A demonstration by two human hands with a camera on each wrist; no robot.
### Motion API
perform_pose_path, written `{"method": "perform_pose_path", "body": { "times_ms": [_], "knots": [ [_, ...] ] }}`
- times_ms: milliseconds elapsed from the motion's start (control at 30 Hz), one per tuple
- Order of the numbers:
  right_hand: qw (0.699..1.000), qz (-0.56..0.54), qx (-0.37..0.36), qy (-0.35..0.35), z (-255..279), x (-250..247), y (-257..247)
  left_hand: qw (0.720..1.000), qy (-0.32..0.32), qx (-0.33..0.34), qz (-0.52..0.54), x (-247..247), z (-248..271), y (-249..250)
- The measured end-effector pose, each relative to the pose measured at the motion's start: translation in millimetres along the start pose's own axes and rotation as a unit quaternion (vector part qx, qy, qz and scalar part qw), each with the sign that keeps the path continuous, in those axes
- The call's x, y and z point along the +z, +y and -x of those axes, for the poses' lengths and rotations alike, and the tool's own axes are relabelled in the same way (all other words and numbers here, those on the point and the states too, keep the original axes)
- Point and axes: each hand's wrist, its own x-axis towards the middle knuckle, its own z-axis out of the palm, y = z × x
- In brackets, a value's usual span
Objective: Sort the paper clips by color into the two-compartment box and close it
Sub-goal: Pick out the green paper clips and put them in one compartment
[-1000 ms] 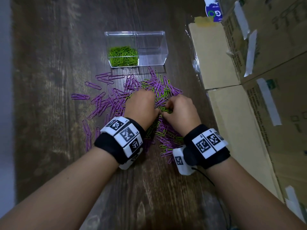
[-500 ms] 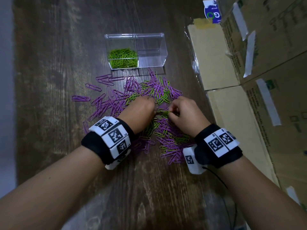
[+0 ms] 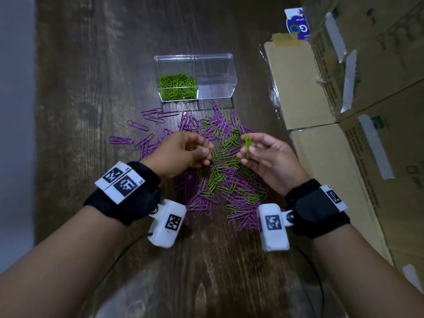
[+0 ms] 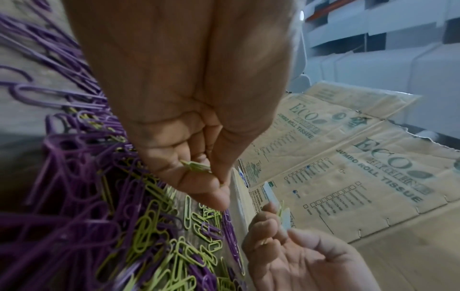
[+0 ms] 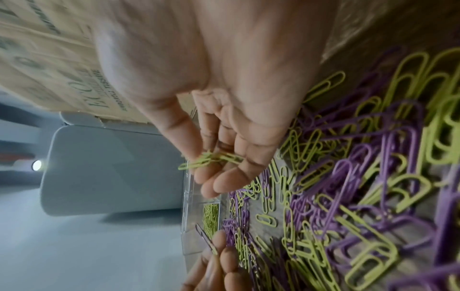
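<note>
Right hand pinching green clips

Words on the cardboard boxes

The brown cardboard boxes say "ECO" in big green letters, with "JUMBO ROLL TISSUE" under it. The small print beside the little check squares is too tiny to read.

Cardboard boxes crowding right side

The head camera looks steeply down from above at the wooden table, while each wrist camera peers close along its palm, all three sharing the paper clip pile and cardboard boxes.
</note>
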Motion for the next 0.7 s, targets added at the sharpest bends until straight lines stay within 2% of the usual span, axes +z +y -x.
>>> {"method": "perform_pose_path", "body": {
  "times_ms": [67, 167, 233, 267, 333, 400, 533, 700],
  "knots": [
    [0.998, -0.049, 0.028, -0.014, -0.3, 2.2, 0.5, 1.000, -0.001, -0.015, 0.021, 0.9, 2.9, -0.9],
    [0.995, -0.077, 0.064, -0.029, -3.7, 8.9, -0.1, 1.000, -0.006, -0.004, -0.010, 3.9, 6.1, -0.7],
    [0.998, 0.011, 0.061, -0.001, -9.5, 16.4, 1.5, 0.998, -0.012, 0.012, -0.054, 7.7, 8.0, 0.0],
    [0.995, 0.092, 0.045, 0.021, -12.0, 20.2, 2.9, 0.997, -0.016, 0.019, -0.077, 9.9, 8.9, 0.5],
    [0.965, 0.257, -0.007, 0.054, -15.8, 28.2, 4.3, 0.992, -0.022, 0.035, -0.115, 14.6, 10.9, 2.4],
    [0.934, 0.349, -0.052, 0.058, -16.2, 35.3, 3.1, 0.990, -0.023, 0.044, -0.133, 18.1, 12.8, 3.8],
    [0.929, 0.356, -0.091, 0.044, -13.7, 39.4, -1.8, 0.991, -0.007, 0.038, -0.132, 19.7, 14.7, 0.7],
    [0.934, 0.320, -0.126, 0.100, -12.8, 29.0, -5.9, 0.994, -0.001, 0.028, -0.106, 17.0, 16.4, -6.5]
  ]
}}
